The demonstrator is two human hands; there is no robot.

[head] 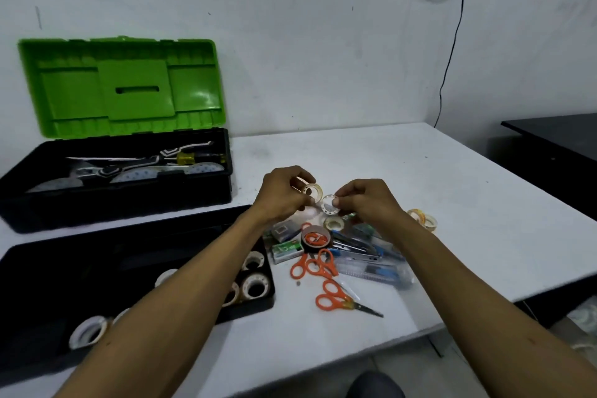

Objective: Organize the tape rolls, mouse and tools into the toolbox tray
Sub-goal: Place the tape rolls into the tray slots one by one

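Above the pile, my left hand [284, 192] grips a small clear tape roll [312, 191]. Just right of it, my right hand [368, 200] pinches a second small tape roll [330, 204]. The two rolls nearly touch. The black tray [135, 236] lies at the front left with several tape rolls [255, 286] in it. Below my hands lies a heap with a black tape roll [315, 237], another clear roll [333, 223], orange scissors [311, 265] and a second pair of orange scissors [339, 299]. More tape rolls [423, 219] sit to the right. I see no mouse.
The open toolbox [122, 191] with its green lid [122, 87] stands at the back left and holds tools. A green staple box [287, 250] and clear pen cases [374, 271] lie in the heap. The white table's edge [452, 320] runs along the right. A black desk [555, 136] stands beyond.
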